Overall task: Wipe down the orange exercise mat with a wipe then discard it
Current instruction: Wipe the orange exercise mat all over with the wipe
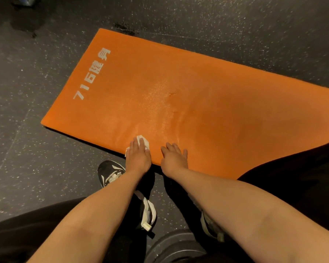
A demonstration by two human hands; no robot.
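Lying nearest: a dark disc (pixel 174 247), possibly a weight plate; black-and-white shoe (pixel 112 173). Left hand (pixel 138 155), fingers flat, presses white wipe (pixel 143 141) onto orange mat (pixel 207 82), near edge. Right hand (pixel 174 157) rests spread beside it, empty. Speckled floor (pixel 235 19) beyond.

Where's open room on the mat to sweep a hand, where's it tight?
Free: the middle and far side of the mat beyond both hands, from the white print at its left end to the right frame edge. The floor left of it is bare. Tight: the near edge, where left hand on the wipe and right hand lie side by side, shoes behind.
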